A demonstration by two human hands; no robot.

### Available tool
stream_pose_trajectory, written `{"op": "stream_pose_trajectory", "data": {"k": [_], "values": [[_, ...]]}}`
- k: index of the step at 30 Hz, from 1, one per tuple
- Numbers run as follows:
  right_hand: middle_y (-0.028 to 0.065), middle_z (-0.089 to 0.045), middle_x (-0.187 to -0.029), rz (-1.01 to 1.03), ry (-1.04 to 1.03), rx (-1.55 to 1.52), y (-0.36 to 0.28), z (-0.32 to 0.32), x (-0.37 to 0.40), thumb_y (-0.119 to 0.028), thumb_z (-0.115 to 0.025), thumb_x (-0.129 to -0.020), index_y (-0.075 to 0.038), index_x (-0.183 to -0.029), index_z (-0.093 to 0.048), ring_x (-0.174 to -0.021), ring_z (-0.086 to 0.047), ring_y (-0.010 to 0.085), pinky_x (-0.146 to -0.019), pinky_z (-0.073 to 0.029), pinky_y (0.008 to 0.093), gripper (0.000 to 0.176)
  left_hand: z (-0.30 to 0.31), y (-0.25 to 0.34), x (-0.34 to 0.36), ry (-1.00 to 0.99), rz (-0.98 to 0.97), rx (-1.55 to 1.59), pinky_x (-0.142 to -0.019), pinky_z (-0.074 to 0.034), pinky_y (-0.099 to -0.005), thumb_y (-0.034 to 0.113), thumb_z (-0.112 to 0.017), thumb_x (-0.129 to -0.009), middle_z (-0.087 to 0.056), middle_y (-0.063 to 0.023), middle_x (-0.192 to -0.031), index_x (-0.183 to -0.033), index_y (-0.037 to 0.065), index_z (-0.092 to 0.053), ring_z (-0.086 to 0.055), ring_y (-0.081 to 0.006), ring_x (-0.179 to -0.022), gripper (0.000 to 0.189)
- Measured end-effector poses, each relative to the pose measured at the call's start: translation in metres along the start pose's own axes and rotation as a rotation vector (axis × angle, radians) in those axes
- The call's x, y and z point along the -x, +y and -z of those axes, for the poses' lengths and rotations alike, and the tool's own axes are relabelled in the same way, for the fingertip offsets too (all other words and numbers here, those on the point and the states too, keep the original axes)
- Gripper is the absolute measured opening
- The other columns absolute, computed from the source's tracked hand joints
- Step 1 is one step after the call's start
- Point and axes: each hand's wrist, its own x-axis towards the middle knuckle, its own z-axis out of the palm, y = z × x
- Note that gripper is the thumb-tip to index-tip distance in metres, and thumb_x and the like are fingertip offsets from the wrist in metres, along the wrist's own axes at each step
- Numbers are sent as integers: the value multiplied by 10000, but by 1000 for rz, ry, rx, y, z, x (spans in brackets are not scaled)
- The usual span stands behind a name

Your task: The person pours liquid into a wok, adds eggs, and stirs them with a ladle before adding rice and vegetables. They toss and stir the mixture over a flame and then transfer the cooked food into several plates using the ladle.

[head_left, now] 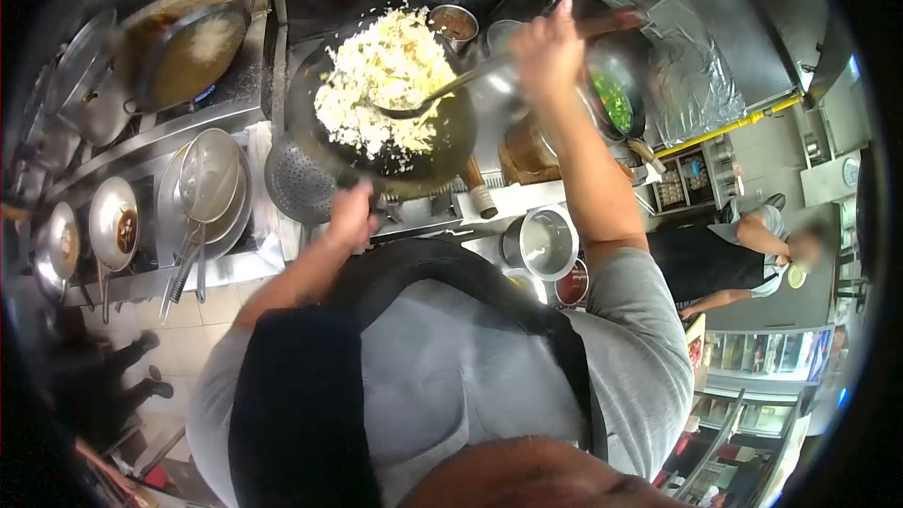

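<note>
Fried rice (388,85) with yellow egg pieces fills a dark wok (447,146) at the stove, some grains loose in the air above its far rim. My left hand (353,216) is closed round the wok's near handle. In my right hand (547,52) is a long-handled ladle (466,75), gripped near its wooden end. The ladle's bowl is partly sunk in the rice. My right hand is slightly blurred. Beside the wok's left edge lies a perforated strainer (299,179).
Chopped greens sit in a pan (632,99) at right, near a foil-covered surface (691,75). A metal pot (548,243) stands close to my body. Another wok (193,56), ladles and sieves (209,174) are at left. A co-worker (715,259) stands at far right.
</note>
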Motion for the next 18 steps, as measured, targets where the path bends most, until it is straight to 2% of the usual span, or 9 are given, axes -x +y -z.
{"op": "stream_pose_trajectory", "data": {"k": [3,4,6,7,9,13,15,17,18], "values": [[-15,-315,-494,100,-42,61,18,-8,54,-397,-608,-1042,-137,-651,-347,-396,-292,130,-385,-220,324,536,-39,50,-48,11,27,50,-371,-339,-321,258,-606,-920,-523,-61,-668,-805,62,-564,-479,-171,-490,231],[-17,-375,-584,75,-26,64,50,15,66,-292,-607,-1042,-164,-742,-427,-488,-426,169,-433,-325,358,373,-26,46,-70,-39,30,82,-369,-342,-319,272,-615,-917,-533,-62,-667,-804,60,-567,-477,-168,-474,245],[-29,-371,-581,32,124,101,107,54,63,-277,-608,-1042,-170,-756,-445,-511,-432,157,-438,-324,361,347,4,-21,-112,-55,-16,140,-353,-336,-322,274,-624,-912,-563,-54,-676,-818,53,-589,-464,-156,-435,243],[-31,-355,-575,15,253,90,114,59,45,-300,-603,-1046,-171,-751,-443,-518,-418,152,-452,-317,356,360,9,-25,-72,2,-8,34,-342,-326,-332,259,-622,-906,-572,-42,-686,-842,54,-615,-458,-150,-431,214],[-20,-312,-512,-18,192,-77,70,38,14,-403,-596,-1048,-152,-658,-357,-410,-293,138,-404,-202,336,521,32,-55,-37,-41,-9,-71,-400,-361,-315,219,-584,-961,-627,-64,-844,-973,68,-616,-572,-165,-643,155],[-22,-279,-497,20,4,12,5,-4,23,-443,-558,-1061,-161,-606,-305,-406,-238,131,-412,-176,329,592,-22,22,-20,28,1,161,-368,-313,-328,213,-579,-970,-587,-58,-787,-924,68,-606,-512,-168,-526,155],[-34,-306,-505,104,0,68,28,-2,63,-416,-596,-1048,-156,-683,-353,-398,-275,119,-393,-227,309,510,-41,41,-73,52,15,122,-379,-342,-333,247,-626,-920,-533,-59,-685,-853,42,-609,-433,-170,-460,216],[-9,-431,-589,70,44,233,101,44,73,-425,-572,-1057,-173,-741,-430,-460,-405,168,-437,-337,359,428,-8,6,-116,-72,7,120,-385,-349,-323,253,-648,-906,-543,-53,-668,-822,38,-617,-441,-160,-453,233],[-9,-431,-589,78,39,233,100,44,56,-425,-572,-1057,-173,-741,-430,-460,-405,168,-437,-337,359,428,-9,-12,-96,37,-54,127,-374,-347,-315,242,-653,-896,-547,-44,-653,-823,39,-626,-451,-147,-449,217]]}}
